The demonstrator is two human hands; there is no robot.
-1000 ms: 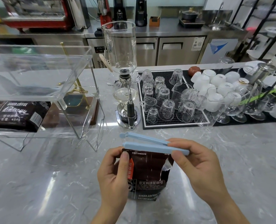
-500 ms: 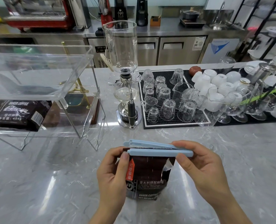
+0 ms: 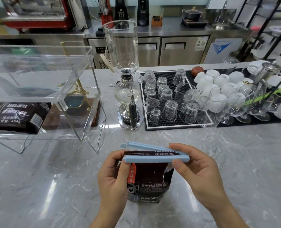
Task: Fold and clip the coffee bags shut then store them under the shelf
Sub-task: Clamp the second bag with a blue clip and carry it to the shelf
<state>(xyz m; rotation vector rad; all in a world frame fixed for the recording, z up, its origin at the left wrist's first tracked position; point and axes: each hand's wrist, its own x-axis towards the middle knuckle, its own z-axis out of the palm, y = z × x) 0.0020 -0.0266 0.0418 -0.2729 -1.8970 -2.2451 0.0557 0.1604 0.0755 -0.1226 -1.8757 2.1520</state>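
A dark brown coffee bag [image 3: 150, 181] stands upright on the marble counter in front of me. My left hand [image 3: 113, 180] grips its folded top at the left side. My right hand [image 3: 195, 171] pinches the hinge end of a light blue clip [image 3: 154, 159], whose two arms lie either side of the fold, still parted at the left tip. A second black coffee bag [image 3: 16, 116] lies flat under the clear acrylic shelf [image 3: 59, 94] at the left.
A glass siphon brewer [image 3: 128, 89] stands behind the bag. To its right a black mat [image 3: 177, 126] holds several upturned glasses, then white cups [image 3: 218, 84] and stemmed glasses [image 3: 241, 109]. A steel back counter with machines runs behind.
The clip has come down over the folded bag top and its arms have closed toward each other. Both hands stayed on the bag and clip.
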